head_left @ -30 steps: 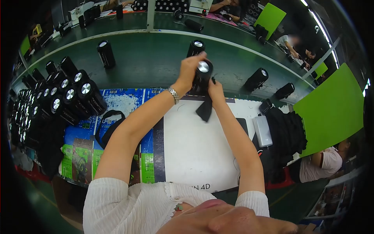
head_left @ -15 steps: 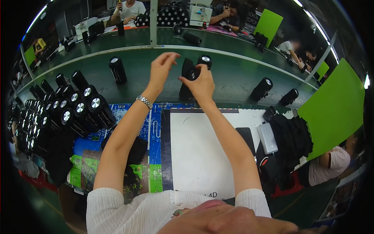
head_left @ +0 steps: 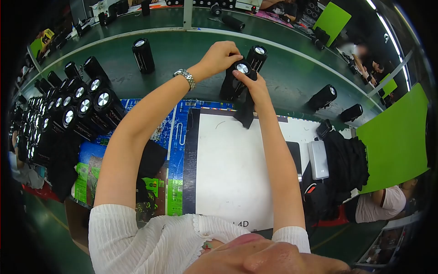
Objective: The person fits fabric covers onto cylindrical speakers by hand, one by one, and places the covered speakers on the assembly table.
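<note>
A black cylindrical speaker (head_left: 232,86) stands upright at the near edge of the green surface, its silver round top facing up. My right hand (head_left: 255,86) grips it from the right, thumb near the top disc. My left hand (head_left: 222,57), with a metal watch on the wrist, is at the speaker's upper left edge with fingers pinched together; what they hold is too small to make out. A black cloth strip (head_left: 245,114) hangs from the speaker over the white sheet (head_left: 232,169). Just behind stands another black speaker (head_left: 257,58).
Many black speakers (head_left: 85,107) crowd the left side. One speaker (head_left: 143,55) stands at the back left, and two lean at the right. A silver box (head_left: 318,160) lies beside black cloths (head_left: 344,160). A green panel (head_left: 394,141) rises at the far right. Other people sit beyond.
My left hand, apart from the speaker half a second ago, has come back to its upper edge with fingers closed. The speaker's silver top and the hanging cloth show again.
</note>
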### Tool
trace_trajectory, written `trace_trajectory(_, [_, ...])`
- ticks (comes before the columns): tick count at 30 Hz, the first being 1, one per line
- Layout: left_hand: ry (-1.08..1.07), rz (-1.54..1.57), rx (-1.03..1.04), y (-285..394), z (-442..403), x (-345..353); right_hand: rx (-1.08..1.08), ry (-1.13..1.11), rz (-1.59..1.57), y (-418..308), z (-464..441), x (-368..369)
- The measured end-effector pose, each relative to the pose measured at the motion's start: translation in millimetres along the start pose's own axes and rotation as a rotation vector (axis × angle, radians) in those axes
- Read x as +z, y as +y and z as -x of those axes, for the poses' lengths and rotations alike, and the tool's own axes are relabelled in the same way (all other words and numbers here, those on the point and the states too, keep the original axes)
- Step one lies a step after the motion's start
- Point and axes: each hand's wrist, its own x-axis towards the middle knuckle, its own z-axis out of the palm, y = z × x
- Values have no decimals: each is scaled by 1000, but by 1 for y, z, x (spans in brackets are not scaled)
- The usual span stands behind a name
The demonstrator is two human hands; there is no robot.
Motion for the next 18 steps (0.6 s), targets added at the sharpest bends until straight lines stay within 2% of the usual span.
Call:
trace_trajectory(1, [27,-68,93,7,-2,0,39,-21,-20,-1,-1,-2])
trace_trajectory(2, [68,-37,137,22,0,-1,-11,32,-6,4,-8,-4])
trace_trajectory(5, [73,-81,278,43,14,5,-31,8,11,5,-17,-12])
trace_trajectory(8, [58,13,173,38,24,2,-42,105,252,3,-8,-8])
trace_trajectory(11, [75,39,112,37,26,-6,27,-307,76,-4,-5,-33])
trace_trajectory(12, [95,57,122,43,27,-8,191,-316,149,-18,-4,-52])
trace_trajectory(14, [113,172,75,40,23,-7,127,-74,41,-20,-10,-71])
trace_trajectory(15, [169,396,-68,32,18,-1,69,13,-61,-21,-12,-73])
trace_trajectory(17, [261,851,-354,19,6,24,26,218,-37,-4,-27,-57])
trace_trajectory(18, [227,924,-482,16,3,41,145,310,167,6,-41,-48])
